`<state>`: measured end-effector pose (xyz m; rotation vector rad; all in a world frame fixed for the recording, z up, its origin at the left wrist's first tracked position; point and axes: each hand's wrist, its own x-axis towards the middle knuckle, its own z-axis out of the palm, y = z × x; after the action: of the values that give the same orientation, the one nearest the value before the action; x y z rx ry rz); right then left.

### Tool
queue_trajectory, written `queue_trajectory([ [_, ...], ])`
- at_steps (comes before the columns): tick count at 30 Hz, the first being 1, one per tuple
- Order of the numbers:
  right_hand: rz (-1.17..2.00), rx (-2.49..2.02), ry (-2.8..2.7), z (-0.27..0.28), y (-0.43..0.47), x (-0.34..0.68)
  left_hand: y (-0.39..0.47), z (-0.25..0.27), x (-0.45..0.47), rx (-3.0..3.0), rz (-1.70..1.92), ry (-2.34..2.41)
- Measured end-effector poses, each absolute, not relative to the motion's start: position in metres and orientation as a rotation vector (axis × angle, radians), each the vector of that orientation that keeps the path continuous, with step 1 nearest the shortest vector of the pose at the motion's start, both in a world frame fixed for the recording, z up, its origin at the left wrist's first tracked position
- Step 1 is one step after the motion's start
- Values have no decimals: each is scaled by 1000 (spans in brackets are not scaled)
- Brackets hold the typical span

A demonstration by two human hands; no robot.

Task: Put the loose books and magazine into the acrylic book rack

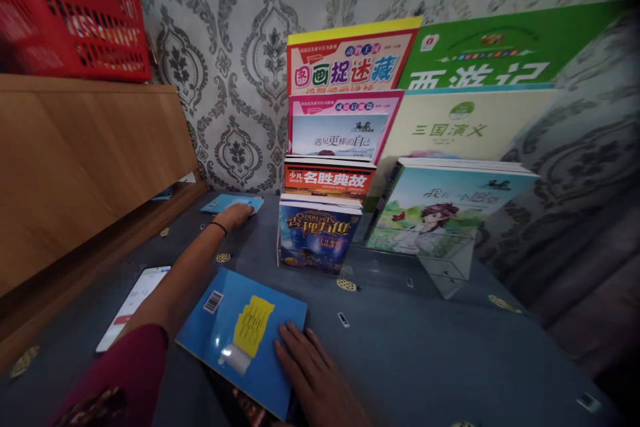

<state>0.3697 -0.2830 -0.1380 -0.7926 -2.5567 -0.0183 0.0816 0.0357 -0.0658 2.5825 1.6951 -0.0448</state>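
My left hand (237,215) reaches to the back of the table, its fingers closed at the right end of a light blue book (217,203) lying flat. Parts of those fingers are hard to make out. Nearer to me is a blue book (205,330) with a barcode and a yellow text patch on its cover. My right hand (317,373) rests on its right edge, fingers stretched out flat over the cover; the thumb is mostly hidden. Beneath that book, part of a darker book (247,407) shows.
Books stand in rows against the patterned wall, including a dark blue one (320,233) and a green-toned one (435,207) on a clear stand (450,267). A lit phone (135,300) lies left. A red basket (100,20) tops the wooden cabinet (90,167).
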Motion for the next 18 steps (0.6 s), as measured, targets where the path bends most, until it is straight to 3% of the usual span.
queue_trajectory([
  [8, 208, -872, -2581, -134, -286, 368, 34, -25, 36, 2342, 630, 1532],
  [18, 149, -843, -2558, -134, -284, 369, 9, -9, 7, 1863, 1190, 1415],
])
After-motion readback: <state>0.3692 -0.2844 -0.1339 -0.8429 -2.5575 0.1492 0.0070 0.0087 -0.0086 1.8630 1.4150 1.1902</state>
